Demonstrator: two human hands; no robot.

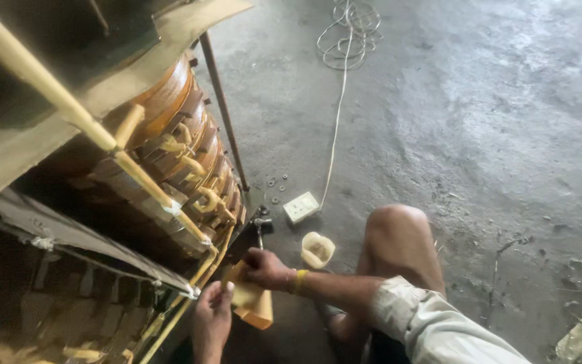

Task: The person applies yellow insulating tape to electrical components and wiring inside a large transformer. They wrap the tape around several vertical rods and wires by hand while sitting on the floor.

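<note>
Both hands grip a folded yellow paper sheet (254,300) beside the wound coil (183,145): left hand (211,320) below, right hand (265,267) above. Paper not yet fitted.

Left hand (211,317) low, fingers curled, thumb up. Right hand (265,267) just above, closed in a pinch, wrist banded, forearm stretched from rolled sleeve. Bare knee bent.

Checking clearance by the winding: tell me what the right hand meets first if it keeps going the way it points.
The right hand points left, fingers on yellow insulating paper. Straight on, it would probably meet the yellow-sleeved leads at the coil's lower edge; depth is unclear.
</note>
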